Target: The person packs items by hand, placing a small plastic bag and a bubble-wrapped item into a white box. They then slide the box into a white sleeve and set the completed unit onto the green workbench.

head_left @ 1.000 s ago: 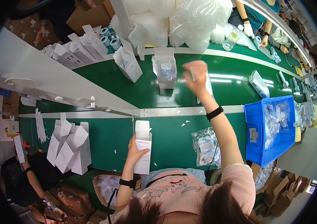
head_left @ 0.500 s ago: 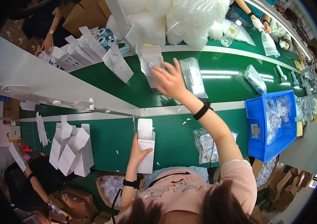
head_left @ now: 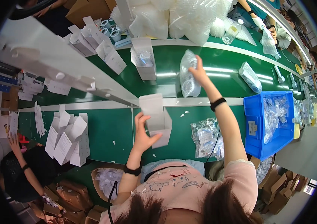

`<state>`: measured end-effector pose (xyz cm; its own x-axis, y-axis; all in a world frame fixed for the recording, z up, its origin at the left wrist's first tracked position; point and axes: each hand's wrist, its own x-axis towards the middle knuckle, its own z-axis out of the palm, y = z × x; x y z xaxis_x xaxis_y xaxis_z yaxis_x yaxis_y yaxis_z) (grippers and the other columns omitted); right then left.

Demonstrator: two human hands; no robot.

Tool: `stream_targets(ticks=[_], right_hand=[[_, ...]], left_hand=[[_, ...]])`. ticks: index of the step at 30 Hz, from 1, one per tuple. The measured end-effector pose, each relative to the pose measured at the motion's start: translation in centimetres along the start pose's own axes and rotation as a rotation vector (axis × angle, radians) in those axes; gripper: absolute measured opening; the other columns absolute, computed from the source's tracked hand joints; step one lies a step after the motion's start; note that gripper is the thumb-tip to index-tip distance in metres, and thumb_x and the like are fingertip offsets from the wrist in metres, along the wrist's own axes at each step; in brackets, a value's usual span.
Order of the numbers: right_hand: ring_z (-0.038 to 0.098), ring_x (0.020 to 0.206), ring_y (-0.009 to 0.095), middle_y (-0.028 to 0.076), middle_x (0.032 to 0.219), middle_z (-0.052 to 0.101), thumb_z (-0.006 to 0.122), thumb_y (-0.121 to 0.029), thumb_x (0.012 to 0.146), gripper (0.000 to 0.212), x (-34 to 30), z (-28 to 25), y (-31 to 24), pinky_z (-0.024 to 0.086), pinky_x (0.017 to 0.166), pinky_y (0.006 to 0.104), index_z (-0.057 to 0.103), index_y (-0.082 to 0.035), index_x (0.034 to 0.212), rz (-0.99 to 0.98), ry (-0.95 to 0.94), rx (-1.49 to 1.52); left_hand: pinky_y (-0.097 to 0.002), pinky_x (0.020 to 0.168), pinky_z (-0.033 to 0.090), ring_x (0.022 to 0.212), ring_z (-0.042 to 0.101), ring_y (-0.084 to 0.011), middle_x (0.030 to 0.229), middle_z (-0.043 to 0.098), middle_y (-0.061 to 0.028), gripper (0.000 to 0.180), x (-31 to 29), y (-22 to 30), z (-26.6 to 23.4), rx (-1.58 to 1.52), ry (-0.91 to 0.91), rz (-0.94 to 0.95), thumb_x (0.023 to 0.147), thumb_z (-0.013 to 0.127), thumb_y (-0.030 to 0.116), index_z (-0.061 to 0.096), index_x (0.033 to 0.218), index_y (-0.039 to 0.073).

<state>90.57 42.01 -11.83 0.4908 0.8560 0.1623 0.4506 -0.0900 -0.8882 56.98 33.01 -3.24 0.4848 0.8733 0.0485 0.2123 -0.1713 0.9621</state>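
My left hand [head_left: 143,132] grips an open white carton [head_left: 161,125] by its side, above the green table in front of me. Its top flap stands up and its inside shows bare walls. On the green belt beyond, my right hand [head_left: 199,71] is closed around a bubble-wrapped item [head_left: 189,76]; what lies inside the wrap cannot be made out. Left of it on the belt stands another open white carton [head_left: 143,69] with something in clear wrap inside. A second bubble-wrapped item [head_left: 250,77] lies farther right on the belt.
A blue bin [head_left: 250,127] of clear-bagged parts stands at the right, near plastic bags [head_left: 205,138] on the table. Open cartons [head_left: 69,138] cluster at the left, by a co-worker's hand [head_left: 13,140]. A metal frame [head_left: 91,87] slants across the left; bubble bags [head_left: 188,18] pile up at the back.
My right hand has moved right from the filled carton and taken hold of the bubble-wrapped item. My left hand has lifted and tilted its carton, moving it slightly right. The belt cartons have shifted left.
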Motion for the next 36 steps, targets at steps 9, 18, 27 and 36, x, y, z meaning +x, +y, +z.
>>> stream_targets(ticks=[9, 18, 27, 36], right_hand=[[0.047, 0.101, 0.023, 0.011, 0.109, 0.047, 0.055, -0.014, 0.079, 0.036, -14.5, -4.4, -16.9, 0.041, 0.086, 0.0341, 0.042, -0.006, 0.112, 0.447, 0.421, 1.287], [0.03, 0.117, 0.039, 0.015, 0.125, 0.036, 0.062, -0.012, 0.068, 0.051, -21.8, -1.4, -17.2, 0.026, 0.096, 0.0481, 0.047, -0.013, 0.117, -0.518, 0.215, -0.221], [0.046, 0.105, 0.031, 0.014, 0.107, 0.052, 0.058, 0.0, 0.068, 0.039, -24.1, -11.9, -6.4, 0.037, 0.089, 0.0369, 0.054, -0.003, 0.107, -0.205, 0.228, -0.43], [0.05, 0.095, 0.031, 0.013, 0.097, 0.055, 0.061, 0.001, 0.064, 0.033, -25.2, -18.4, 5.2, 0.041, 0.082, 0.0326, 0.054, -0.004, 0.096, 0.187, -0.346, -0.755]], left_hand=[[-0.0364, 0.091, 0.039, 0.108, 0.042, -0.0259, 0.121, 0.028, -0.0154, 0.074, -0.3, -1.0, 4.8, 0.21, -0.007, 0.22, 0.053, 0.079, 0.005, 0.029, 0.109, 0.008], [-0.0377, 0.087, 0.038, 0.105, 0.044, -0.0284, 0.115, 0.035, -0.0203, 0.072, -3.4, -2.2, 6.7, -0.052, 0.246, -0.024, 0.059, 0.078, 0.011, 0.023, 0.105, 0.004], [-0.0357, 0.091, 0.035, 0.108, 0.039, -0.0243, 0.111, 0.033, -0.0137, 0.075, -8.0, -5.1, 3.0, 0.104, 0.108, 0.219, 0.059, 0.078, 0.008, 0.022, 0.108, 0.008], [-0.0365, 0.092, 0.033, 0.112, 0.036, -0.0256, 0.12, 0.029, -0.0123, 0.068, -5.9, -1.7, 1.7, 0.183, -0.011, 0.192, 0.063, 0.075, 0.012, 0.029, 0.112, 0.008]])
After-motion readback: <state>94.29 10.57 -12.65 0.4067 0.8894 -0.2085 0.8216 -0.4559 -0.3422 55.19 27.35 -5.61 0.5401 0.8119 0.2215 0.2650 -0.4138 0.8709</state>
